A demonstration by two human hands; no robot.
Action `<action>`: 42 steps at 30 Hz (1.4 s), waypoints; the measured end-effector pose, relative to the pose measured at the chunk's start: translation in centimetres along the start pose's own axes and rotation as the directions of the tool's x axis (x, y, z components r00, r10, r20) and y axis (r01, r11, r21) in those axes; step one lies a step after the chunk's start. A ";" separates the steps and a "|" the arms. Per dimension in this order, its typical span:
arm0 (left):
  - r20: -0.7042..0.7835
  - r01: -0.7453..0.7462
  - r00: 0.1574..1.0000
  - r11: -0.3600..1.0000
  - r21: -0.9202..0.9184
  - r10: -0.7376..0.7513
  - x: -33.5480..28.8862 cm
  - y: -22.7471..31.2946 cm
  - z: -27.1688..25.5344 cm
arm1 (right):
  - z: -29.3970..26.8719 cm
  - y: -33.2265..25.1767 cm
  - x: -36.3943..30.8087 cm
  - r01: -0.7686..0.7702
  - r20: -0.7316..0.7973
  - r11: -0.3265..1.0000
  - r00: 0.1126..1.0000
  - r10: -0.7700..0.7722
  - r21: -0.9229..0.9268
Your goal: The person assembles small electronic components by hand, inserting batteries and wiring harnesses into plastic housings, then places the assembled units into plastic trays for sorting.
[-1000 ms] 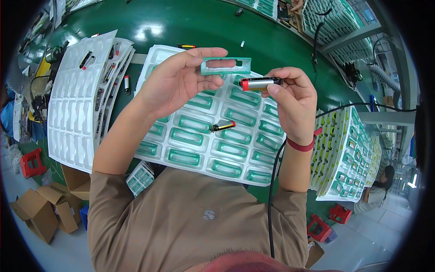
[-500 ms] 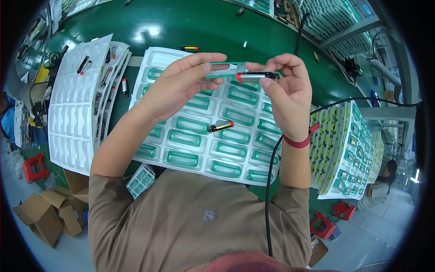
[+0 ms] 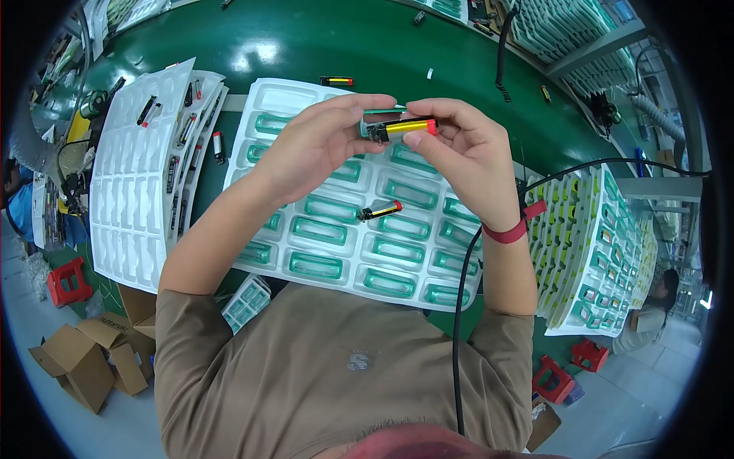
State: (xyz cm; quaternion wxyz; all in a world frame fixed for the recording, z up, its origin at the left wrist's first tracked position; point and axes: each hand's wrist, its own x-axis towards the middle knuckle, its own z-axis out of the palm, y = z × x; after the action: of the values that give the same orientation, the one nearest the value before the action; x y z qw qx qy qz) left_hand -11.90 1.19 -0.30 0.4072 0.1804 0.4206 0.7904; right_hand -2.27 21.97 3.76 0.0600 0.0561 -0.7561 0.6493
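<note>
My right hand point(image 3: 475, 157) pinches a battery-like cylinder point(image 3: 407, 128), yellow and black with a red end, between thumb and fingers. Its dark end reaches toward my left hand point(image 3: 310, 153), whose fingers close on a clear green plastic case point(image 3: 373, 113). The cylinder lies along the near side of this case, partly hiding it. Both hands hover over a white moulded tray point(image 3: 287, 96) holding several green cases point(image 3: 315, 265) in its pockets. A second battery-like cylinder point(image 3: 381, 210) rests loose on the tray, below my hands.
To the left stand stacked white trays point(image 3: 126, 191) with several dark cylinders on them. At the right is a stack of trays with green cases point(image 3: 585, 260). A black cable point(image 3: 459, 329) runs past my right forearm. Another cylinder point(image 3: 337, 81) lies on the green table point(image 3: 306, 42).
The cylinder in my right hand has turned: its silver side showed before, now its yellow side faces up with the red end at the right. My hands have drawn closer together.
</note>
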 end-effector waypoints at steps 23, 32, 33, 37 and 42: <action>-0.067 -0.028 0.996 0.953 0.301 0.050 -0.3 -0.6 2.3 | -0.2 0.7 -1.1 0.153 -0.149 0.925 0.965 -0.215 -0.347; -0.067 -0.083 0.993 0.969 0.234 0.101 0.1 -1.1 2.5 | -0.9 0.1 -1.2 0.115 -0.137 0.953 0.978 -0.158 -0.278; -0.072 -0.084 0.992 0.969 0.233 0.104 0.0 -1.1 2.5 | -0.9 0.2 -1.2 0.103 -0.154 0.962 0.977 -0.145 -0.251; -0.059 -0.057 0.995 0.958 0.280 0.077 -0.2 -0.8 2.8 | -0.4 0.3 -1.1 0.093 -0.204 0.968 0.969 -0.142 -0.235; -0.076 -0.043 0.995 0.961 0.273 0.066 -0.5 -0.9 2.8 | -0.3 -0.2 -1.7 0.067 -0.184 0.960 0.976 -0.120 -0.273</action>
State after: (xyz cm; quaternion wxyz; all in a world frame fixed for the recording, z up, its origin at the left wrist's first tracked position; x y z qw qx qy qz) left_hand -9.41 2.53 0.60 0.3387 0.2125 0.5362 0.7434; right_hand -0.60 22.22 3.70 0.1729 0.0182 -0.8227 0.5412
